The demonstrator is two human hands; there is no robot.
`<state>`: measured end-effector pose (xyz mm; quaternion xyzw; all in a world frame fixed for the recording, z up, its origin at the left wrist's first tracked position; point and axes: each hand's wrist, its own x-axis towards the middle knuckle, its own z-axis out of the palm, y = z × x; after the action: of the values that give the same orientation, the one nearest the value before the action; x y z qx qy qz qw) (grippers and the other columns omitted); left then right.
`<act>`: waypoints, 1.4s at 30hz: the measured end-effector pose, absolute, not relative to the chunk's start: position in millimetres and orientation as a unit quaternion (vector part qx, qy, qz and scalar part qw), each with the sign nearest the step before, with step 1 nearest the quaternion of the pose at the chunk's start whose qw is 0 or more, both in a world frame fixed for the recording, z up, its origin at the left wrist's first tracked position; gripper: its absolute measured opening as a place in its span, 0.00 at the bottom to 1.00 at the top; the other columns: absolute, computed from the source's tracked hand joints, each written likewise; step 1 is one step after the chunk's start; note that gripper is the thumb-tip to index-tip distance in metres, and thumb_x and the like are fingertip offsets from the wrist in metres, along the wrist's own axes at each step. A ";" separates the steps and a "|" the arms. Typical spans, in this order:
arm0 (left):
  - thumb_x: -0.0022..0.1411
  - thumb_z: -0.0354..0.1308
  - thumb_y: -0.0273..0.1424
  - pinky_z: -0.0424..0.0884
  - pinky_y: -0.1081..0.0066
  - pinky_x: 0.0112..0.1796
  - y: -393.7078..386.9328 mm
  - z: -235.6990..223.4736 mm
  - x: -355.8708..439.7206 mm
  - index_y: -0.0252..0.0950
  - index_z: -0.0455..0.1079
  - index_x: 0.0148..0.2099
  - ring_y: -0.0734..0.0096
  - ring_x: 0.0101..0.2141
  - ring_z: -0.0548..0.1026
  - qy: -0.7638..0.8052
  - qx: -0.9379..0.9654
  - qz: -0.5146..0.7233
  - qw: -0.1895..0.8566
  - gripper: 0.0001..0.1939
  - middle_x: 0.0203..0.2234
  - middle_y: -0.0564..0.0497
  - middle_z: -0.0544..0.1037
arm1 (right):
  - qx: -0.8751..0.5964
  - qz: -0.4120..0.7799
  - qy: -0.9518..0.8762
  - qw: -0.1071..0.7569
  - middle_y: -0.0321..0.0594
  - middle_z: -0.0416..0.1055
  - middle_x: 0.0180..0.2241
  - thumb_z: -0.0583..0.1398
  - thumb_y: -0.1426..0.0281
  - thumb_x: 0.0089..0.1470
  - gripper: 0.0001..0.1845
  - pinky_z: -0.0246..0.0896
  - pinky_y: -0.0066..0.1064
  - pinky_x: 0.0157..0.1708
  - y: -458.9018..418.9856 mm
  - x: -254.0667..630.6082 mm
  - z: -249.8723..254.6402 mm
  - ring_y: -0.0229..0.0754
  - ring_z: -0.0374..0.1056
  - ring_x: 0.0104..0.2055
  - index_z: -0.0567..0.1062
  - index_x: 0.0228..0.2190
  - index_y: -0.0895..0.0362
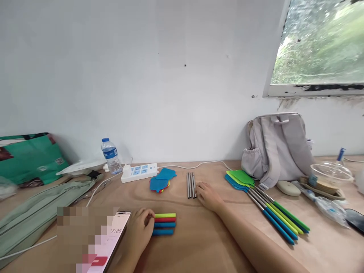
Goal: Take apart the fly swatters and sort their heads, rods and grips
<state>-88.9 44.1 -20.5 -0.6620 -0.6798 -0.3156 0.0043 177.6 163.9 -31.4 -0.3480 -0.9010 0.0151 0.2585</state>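
Note:
Several coloured plastic handles [165,220], yellow-green, red and blue, lie side by side on the table in front of me. My left hand [141,226] rests at their left ends, fingers curled in; whether it pinches one of them is hidden. Farther off, several thin metal tubes [190,185] lie parallel, pointing away from me. My right hand [208,195] is at the right side of these tubes, its bent fingers on the rightmost one. Behind the handles is a small pile of blue fly swatter heads [162,179], with red and yellow ones showing underneath.
Whole fly swatters [274,212] lie fanned out at right, before a grey backpack [280,148]. A phone [109,242] is beside my left forearm. Toward the wall stand a power strip [139,173] and a water bottle [111,156]. A plastic bowl [330,174] sits far right.

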 end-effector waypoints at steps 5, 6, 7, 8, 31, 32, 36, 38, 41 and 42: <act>0.50 0.44 0.22 0.63 0.67 0.34 32.6 -4.8 -78.9 0.38 0.65 0.25 0.66 0.32 0.69 -0.638 -0.721 -0.266 -0.051 0.10 0.26 0.53 0.70 | -0.331 0.039 -0.915 0.227 0.41 0.67 0.35 0.51 0.80 0.53 0.10 0.56 0.34 0.43 164.3 178.8 -30.0 0.43 0.61 0.39 0.69 0.32 0.57; 0.49 0.44 0.21 0.63 0.68 0.34 30.9 -2.0 -78.7 0.38 0.66 0.26 0.66 0.32 0.69 -0.620 -0.739 -0.256 -0.062 0.11 0.27 0.53 0.70 | -0.327 0.043 -0.918 0.222 0.41 0.67 0.36 0.51 0.80 0.53 0.11 0.55 0.34 0.43 163.1 180.5 -29.8 0.42 0.61 0.40 0.70 0.33 0.57; 0.49 0.45 0.21 0.63 0.68 0.34 29.6 0.3 -79.1 0.38 0.66 0.26 0.67 0.33 0.69 -0.604 -0.754 -0.248 -0.071 0.11 0.28 0.53 0.70 | -0.323 0.046 -0.920 0.217 0.41 0.67 0.37 0.50 0.80 0.52 0.11 0.55 0.34 0.44 161.8 182.5 -29.5 0.42 0.61 0.41 0.70 0.33 0.56; 0.49 0.45 0.21 0.63 0.69 0.34 28.6 2.3 -79.8 0.39 0.67 0.27 0.67 0.33 0.69 -0.590 -0.766 -0.242 -0.076 0.12 0.28 0.53 0.70 | -0.321 0.048 -0.921 0.214 0.41 0.67 0.37 0.50 0.81 0.52 0.11 0.55 0.34 0.44 160.4 184.6 -29.2 0.42 0.61 0.41 0.70 0.33 0.57; 0.61 0.47 0.29 0.67 0.68 0.42 10.2 -3.4 -40.4 0.41 0.68 0.43 0.66 0.40 0.72 -0.454 -0.861 -0.206 -0.098 0.11 0.38 0.50 0.75 | -0.304 0.093 -0.930 0.185 0.42 0.69 0.36 0.48 0.72 0.61 0.13 0.58 0.36 0.42 20.2 228.6 -13.3 0.43 0.63 0.39 0.71 0.37 0.54; 0.62 0.45 0.29 0.67 0.69 0.42 8.9 -5.0 -32.8 0.40 0.67 0.45 0.67 0.40 0.72 -0.448 -0.860 -0.220 -0.103 0.12 0.39 0.50 0.74 | -0.323 0.090 -0.922 0.196 0.42 0.69 0.36 0.47 0.71 0.61 0.13 0.59 0.36 0.41 20.5 228.7 -14.6 0.43 0.63 0.39 0.71 0.38 0.54; 0.64 0.41 0.28 0.69 0.71 0.40 3.6 -11.1 -3.5 0.39 0.62 0.48 0.69 0.40 0.72 -0.433 -0.859 -0.228 -0.151 0.14 0.40 0.49 0.73 | -0.373 0.107 -0.890 0.239 0.44 0.67 0.39 0.46 0.71 0.61 0.13 0.59 0.35 0.40 25.9 226.9 -20.3 0.44 0.63 0.40 0.68 0.42 0.54; 0.64 0.40 0.28 0.68 0.70 0.42 2.9 -13.6 6.0 0.39 0.62 0.48 0.69 0.41 0.71 -0.430 -0.852 -0.242 -0.173 0.14 0.40 0.49 0.72 | -0.375 0.110 -0.891 0.231 0.43 0.68 0.38 0.46 0.71 0.61 0.14 0.59 0.35 0.39 27.9 226.0 -22.3 0.44 0.64 0.39 0.68 0.43 0.53; 0.65 0.39 0.29 0.67 0.71 0.41 4.3 -15.6 12.9 0.40 0.63 0.48 0.71 0.40 0.70 -0.424 -0.837 -0.275 -0.208 0.14 0.39 0.50 0.72 | -0.386 0.109 -0.891 0.212 0.41 0.69 0.36 0.45 0.70 0.61 0.16 0.58 0.34 0.37 29.1 225.1 -22.5 0.44 0.65 0.38 0.68 0.44 0.51; 0.66 0.39 0.29 0.66 0.71 0.41 5.0 -15.7 13.6 0.40 0.63 0.48 0.71 0.40 0.70 -0.421 -0.834 -0.283 -0.216 0.14 0.39 0.50 0.72 | -0.389 0.113 -0.889 0.211 0.41 0.69 0.35 0.44 0.70 0.61 0.16 0.58 0.33 0.37 29.2 225.0 -21.7 0.43 0.65 0.38 0.68 0.45 0.51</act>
<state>13.6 5.0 -15.7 -0.8343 -0.4212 -0.2828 -0.2158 225.0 29.2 -21.7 -0.3892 -0.8894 0.1129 0.2114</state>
